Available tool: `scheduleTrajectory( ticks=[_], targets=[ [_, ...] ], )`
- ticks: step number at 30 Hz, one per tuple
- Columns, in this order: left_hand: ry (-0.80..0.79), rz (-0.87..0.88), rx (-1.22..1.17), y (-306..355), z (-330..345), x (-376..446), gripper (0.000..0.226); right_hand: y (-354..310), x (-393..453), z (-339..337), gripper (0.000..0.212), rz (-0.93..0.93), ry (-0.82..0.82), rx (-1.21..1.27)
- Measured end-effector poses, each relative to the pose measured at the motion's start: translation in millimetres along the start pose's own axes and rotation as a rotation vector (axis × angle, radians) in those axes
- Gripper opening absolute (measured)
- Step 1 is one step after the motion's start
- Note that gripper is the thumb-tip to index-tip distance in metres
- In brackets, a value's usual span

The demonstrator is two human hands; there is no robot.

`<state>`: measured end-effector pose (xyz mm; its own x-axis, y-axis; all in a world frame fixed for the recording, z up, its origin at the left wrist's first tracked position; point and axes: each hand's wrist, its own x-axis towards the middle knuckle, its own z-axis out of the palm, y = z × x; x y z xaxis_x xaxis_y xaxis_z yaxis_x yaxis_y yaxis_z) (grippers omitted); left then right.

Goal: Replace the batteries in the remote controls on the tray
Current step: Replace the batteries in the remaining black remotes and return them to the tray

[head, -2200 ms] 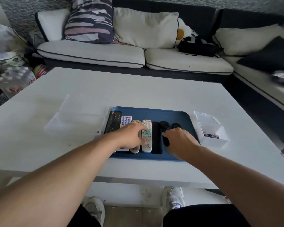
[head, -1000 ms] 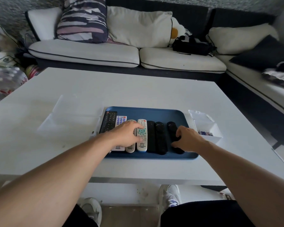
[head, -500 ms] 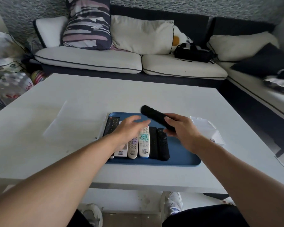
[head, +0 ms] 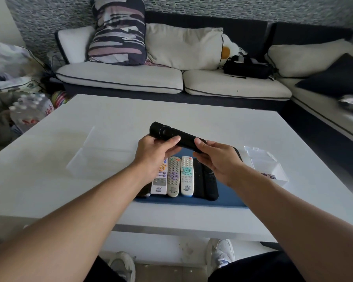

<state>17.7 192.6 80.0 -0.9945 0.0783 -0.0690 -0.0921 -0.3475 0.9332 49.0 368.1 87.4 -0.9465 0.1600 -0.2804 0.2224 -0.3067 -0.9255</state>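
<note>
Gripping one black remote (head: 179,139) above the tray (head: 228,200), left hand (head: 153,153) and right hand (head: 216,159) both curling around it; barely starting, cover seemingly not yet off, five remotes (head: 179,176) waiting. Hiding beyond: clear box (head: 273,171), batteries hard to make out.

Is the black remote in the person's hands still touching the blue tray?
Apart. The head view shows the black remote lifted above the blue tray, gripped by the left hand and right hand, with tray and table visible beneath it.
</note>
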Motion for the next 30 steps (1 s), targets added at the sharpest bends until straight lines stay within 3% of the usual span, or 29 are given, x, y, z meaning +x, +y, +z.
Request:
scheduleTrajectory(
  ticks=[11, 15, 18, 22, 30],
  targets=[
    [0.018, 0.028, 0.050, 3, -2, 0, 0.024, 0, 1, -1, 0.029, -0.030, -0.058, -0.103],
    [-0.033, 0.010, 0.156, 2, -7, 2, 0.025, 6, -2, 1, 0.026, -0.091, -0.002, -0.381],
    [-0.126, -0.013, 0.205, 0, -9, 2, 0.032, 4, -6, 6, 0.020, -0.254, 0.026, -0.652],
    [-0.227, -0.033, 0.278, -2, -7, -1, 0.028, 0, -12, 14, 0.017, -0.330, -0.031, -0.798],
    [-0.293, -0.054, 0.332, 0, -12, -3, 0.033, -1, -14, 15, 0.016, -0.271, -0.103, -0.808]
  ],
)
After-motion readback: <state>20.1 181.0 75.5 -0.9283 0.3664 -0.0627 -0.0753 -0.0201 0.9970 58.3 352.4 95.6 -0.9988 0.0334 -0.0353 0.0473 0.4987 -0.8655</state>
